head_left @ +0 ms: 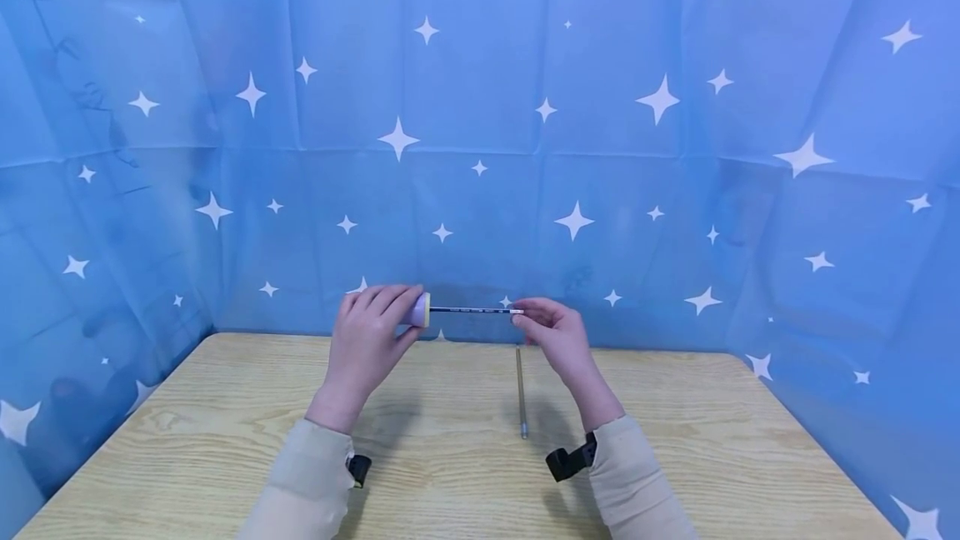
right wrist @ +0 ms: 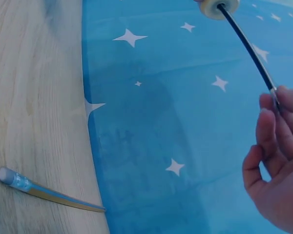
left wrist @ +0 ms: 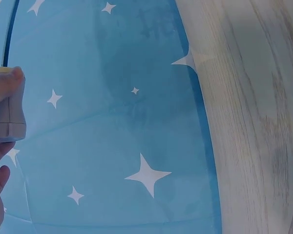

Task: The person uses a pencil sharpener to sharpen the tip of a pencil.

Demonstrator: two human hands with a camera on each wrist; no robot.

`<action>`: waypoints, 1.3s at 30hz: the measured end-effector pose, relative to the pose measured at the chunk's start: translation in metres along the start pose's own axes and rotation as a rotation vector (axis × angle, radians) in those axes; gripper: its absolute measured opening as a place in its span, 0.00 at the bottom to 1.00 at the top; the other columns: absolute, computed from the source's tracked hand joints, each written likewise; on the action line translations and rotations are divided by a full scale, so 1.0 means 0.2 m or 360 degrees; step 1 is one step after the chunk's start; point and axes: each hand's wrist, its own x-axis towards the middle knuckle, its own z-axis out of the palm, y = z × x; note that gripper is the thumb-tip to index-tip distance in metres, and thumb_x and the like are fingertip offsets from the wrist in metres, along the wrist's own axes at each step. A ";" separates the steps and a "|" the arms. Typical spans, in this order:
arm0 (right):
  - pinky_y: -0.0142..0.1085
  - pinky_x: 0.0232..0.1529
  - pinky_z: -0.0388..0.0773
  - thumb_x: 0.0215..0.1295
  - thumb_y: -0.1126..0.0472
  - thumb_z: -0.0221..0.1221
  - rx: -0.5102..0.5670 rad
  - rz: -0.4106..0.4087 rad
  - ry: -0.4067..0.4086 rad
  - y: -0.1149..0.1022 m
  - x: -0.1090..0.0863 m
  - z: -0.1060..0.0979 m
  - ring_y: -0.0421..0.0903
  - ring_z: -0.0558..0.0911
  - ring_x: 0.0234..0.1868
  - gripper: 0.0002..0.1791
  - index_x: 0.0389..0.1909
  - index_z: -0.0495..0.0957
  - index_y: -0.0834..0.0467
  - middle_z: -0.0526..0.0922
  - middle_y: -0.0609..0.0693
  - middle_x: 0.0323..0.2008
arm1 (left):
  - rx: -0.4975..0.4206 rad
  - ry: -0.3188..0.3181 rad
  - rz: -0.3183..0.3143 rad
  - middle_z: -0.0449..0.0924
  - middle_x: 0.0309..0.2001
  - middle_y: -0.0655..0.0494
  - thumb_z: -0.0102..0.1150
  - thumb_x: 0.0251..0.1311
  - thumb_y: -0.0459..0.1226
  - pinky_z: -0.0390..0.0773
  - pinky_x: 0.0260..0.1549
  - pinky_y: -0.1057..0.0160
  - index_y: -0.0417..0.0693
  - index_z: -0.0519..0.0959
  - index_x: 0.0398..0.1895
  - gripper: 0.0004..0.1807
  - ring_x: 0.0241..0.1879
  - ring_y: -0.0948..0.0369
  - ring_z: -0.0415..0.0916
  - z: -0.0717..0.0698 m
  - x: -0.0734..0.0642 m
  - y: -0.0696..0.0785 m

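My left hand (head_left: 363, 348) grips a small lilac pencil sharpener (head_left: 417, 312) with a yellow rim, held sideways above the far part of the table. A dark pencil (head_left: 472, 310) sticks out of the hole in the rim, as the right wrist view also shows. The thumb and fingers of my right hand (head_left: 561, 342) pinch the pencil's pale outer end. In the left wrist view, the sharpener's grey-looking body (left wrist: 10, 114) sits between thumb and fingertips. How far the pencil reaches inside is hidden.
A second, tan pencil (head_left: 521, 394) with a pale-tipped end lies on the wooden table (head_left: 450, 473), below and left of my right hand. Behind the table's far edge hangs a blue cloth (head_left: 480, 215) with white stars, which also covers both sides.
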 end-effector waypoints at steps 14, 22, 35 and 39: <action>0.36 0.27 0.75 0.63 0.60 0.65 -0.0191 -0.0174 0.0032 0.02 -0.02 0.00 0.46 0.77 0.27 0.11 0.44 0.84 0.59 0.81 0.51 0.27 | 0.0036 0.0000 0.0024 0.79 0.52 0.50 0.79 0.41 0.36 0.72 0.50 0.48 0.47 0.81 0.54 0.31 0.54 0.50 0.74 0.01 0.01 0.00; 0.40 0.31 0.79 0.63 0.60 0.64 -0.0294 -0.0289 0.0004 0.05 -0.02 0.00 0.46 0.81 0.29 0.12 0.43 0.84 0.62 0.85 0.49 0.28 | 0.0072 0.0011 0.0056 0.82 0.48 0.52 0.78 0.41 0.35 0.72 0.51 0.48 0.47 0.81 0.52 0.29 0.52 0.50 0.76 0.00 0.01 0.01; 0.43 0.43 0.81 0.66 0.58 0.61 -0.0218 -0.0162 -0.0075 0.02 -0.02 -0.01 0.52 0.85 0.34 0.13 0.46 0.82 0.62 0.87 0.55 0.36 | 0.0092 0.0060 0.0079 0.83 0.47 0.53 0.78 0.41 0.36 0.72 0.46 0.49 0.47 0.83 0.51 0.28 0.50 0.51 0.77 0.02 0.01 0.02; 0.46 0.45 0.80 0.67 0.59 0.61 -0.0224 -0.0164 -0.0086 0.03 -0.02 -0.01 0.54 0.85 0.34 0.12 0.46 0.82 0.63 0.87 0.55 0.36 | 0.0085 0.0069 0.0080 0.83 0.46 0.52 0.78 0.41 0.35 0.72 0.46 0.49 0.47 0.83 0.51 0.27 0.50 0.50 0.77 0.02 0.01 0.02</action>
